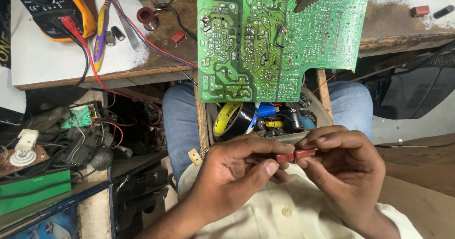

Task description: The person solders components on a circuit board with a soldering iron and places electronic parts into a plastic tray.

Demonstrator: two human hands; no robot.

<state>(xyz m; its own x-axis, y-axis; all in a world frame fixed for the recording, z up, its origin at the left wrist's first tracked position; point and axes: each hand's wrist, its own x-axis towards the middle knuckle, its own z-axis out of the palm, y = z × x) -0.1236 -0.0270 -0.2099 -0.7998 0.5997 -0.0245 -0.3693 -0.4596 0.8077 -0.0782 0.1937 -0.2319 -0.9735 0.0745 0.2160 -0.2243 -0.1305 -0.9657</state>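
You are pinching a small red component (295, 155) between both hands, left hand (235, 170) and right hand (342, 165) closed on it, below the counter's (156, 70) front edge, apart from the green circuit board (265, 40).

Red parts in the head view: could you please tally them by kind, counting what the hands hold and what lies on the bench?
Small red component pinched between left hand and right hand: 1
Small red blocks lying on the bench: 2
Dark red spool: 1
Red meter plug: 1
Total: 5
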